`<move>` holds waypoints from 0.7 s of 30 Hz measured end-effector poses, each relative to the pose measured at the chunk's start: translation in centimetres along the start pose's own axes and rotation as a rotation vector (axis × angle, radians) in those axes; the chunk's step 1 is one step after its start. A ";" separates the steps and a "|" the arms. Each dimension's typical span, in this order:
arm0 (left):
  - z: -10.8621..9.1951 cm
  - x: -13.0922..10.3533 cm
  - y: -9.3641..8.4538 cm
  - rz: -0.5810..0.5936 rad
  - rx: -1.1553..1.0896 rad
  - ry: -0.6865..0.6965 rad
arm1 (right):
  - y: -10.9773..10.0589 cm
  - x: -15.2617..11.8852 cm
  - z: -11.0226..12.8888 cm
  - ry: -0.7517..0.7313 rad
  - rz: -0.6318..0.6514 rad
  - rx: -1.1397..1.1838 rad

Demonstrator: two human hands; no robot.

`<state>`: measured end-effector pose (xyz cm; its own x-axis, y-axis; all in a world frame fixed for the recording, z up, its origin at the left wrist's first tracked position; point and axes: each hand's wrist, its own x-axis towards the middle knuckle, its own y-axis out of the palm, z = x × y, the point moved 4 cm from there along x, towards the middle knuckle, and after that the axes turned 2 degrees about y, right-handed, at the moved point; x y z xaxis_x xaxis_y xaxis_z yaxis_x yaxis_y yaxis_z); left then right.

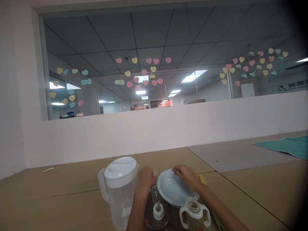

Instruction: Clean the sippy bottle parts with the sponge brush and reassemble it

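Observation:
My right hand (185,176) is over the far rim of a pale, shallow bowl (176,195), its fingers pinching a thin rod (174,175) that points down into the bowl. Just left of the bowl is my left hand (145,177), blurred, with its fingers curled; a pale smear beside them cannot be made out. Between my forearms, a bottle teat in a white ring (158,211) sits on a dark round dish (150,221), with a clear dome-shaped cap (156,194) by it. An open two-handled baby bottle (194,210) stands in front of the bowl.
A clear pitcher with a white lid (121,171) stands close to my left forearm. Something yellow-green (202,179) lies partly behind my right arm. A teal cloth (286,146) is at the far right, a flat wooden stick (48,169) at the far left. A wall with a window borders the table.

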<state>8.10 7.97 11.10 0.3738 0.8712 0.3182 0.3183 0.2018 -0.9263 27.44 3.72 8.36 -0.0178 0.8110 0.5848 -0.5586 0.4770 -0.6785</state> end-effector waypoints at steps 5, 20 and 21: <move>-3.6 -0.3 -1.8 -0.112 -0.327 0.204 | -6.6 -1.9 3.3 -0.034 -0.535 0.173; -8.0 -1.3 -1.7 -0.098 -0.558 0.429 | -8.6 -5.5 8.2 -0.428 -1.117 -0.082; -8.0 -1.2 -1.8 -0.104 -0.542 0.421 | -8.6 -5.5 8.3 -0.430 -1.118 -0.108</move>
<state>14.01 2.98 13.97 0.5890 0.5897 0.5526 0.7202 -0.0728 -0.6899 25.49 -7.68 14.69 0.1457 -0.2384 0.9602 -0.3696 0.8871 0.2764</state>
